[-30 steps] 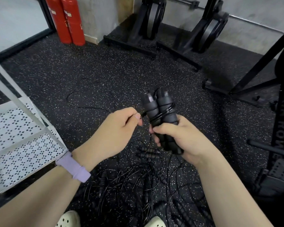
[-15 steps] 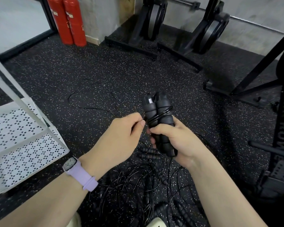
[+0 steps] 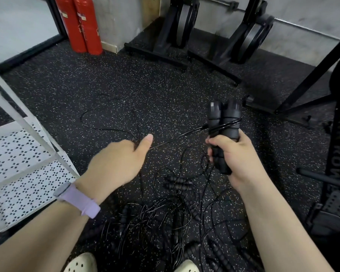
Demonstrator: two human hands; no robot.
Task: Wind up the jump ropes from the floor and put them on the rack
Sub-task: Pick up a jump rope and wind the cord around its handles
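Your right hand (image 3: 231,154) grips the two black foam jump-rope handles (image 3: 224,132) upright as the core for winding, w/ a couple of turns on already. Your left hand (image 3: 116,160) pinches the thin black cord (image 3: 181,135) and holds it taut leftward, prob. so each wrap lies tight. More tangled black ropes (image 3: 165,216) lie near your feet; white perforated metal rack (image 3: 18,163) sits at left.

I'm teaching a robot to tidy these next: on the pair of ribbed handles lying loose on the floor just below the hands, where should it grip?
Grip the ribbed handles across their middles, from above: they lie flat, side by side, with cord tangled at their ends.
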